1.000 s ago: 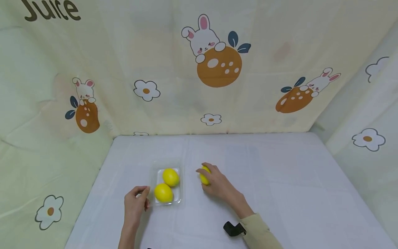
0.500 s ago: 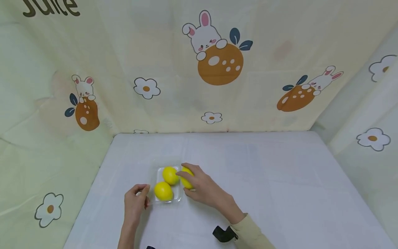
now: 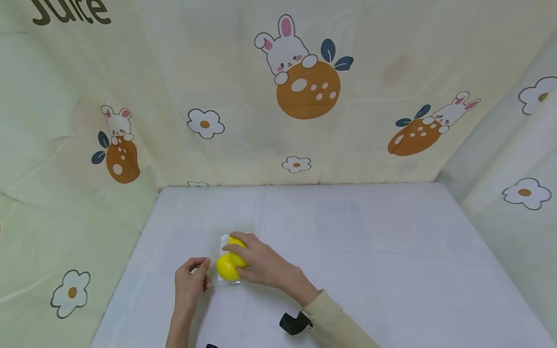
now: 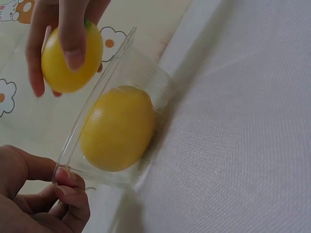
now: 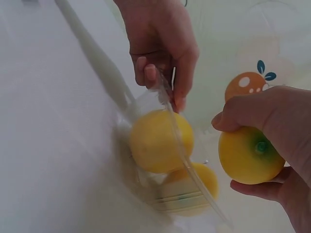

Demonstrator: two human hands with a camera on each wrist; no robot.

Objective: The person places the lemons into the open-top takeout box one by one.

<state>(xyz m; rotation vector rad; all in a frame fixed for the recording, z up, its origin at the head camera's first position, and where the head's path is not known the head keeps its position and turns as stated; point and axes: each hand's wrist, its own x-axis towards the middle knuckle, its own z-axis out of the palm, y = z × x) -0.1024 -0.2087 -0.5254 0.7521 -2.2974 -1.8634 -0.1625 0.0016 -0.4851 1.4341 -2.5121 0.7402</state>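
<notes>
A clear plastic box (image 3: 216,280) stands on the white table, with two yellow lemons in it; the near lemon (image 3: 227,267) shows in the head view, and both, including the farther lemon (image 5: 206,178), appear in the right wrist view. My left hand (image 3: 191,285) pinches the box's left rim between thumb and fingers. Above the box, my right hand (image 3: 263,263) grips a third lemon (image 5: 245,155) with a green stem end. That lemon is clear of the rim, over the box. In the head view the right hand and its lemon hide part of the box.
A white cloth covers the table (image 3: 370,251). Behind it and at both sides hangs a cream curtain (image 3: 235,63) printed with rabbits and flowers. A black wrist mount (image 3: 292,323) sits by the right sleeve (image 3: 335,321).
My right hand has carried its lemon leftward from the bare table to over the box. The left hand has kept its hold on the rim, nearly still.
</notes>
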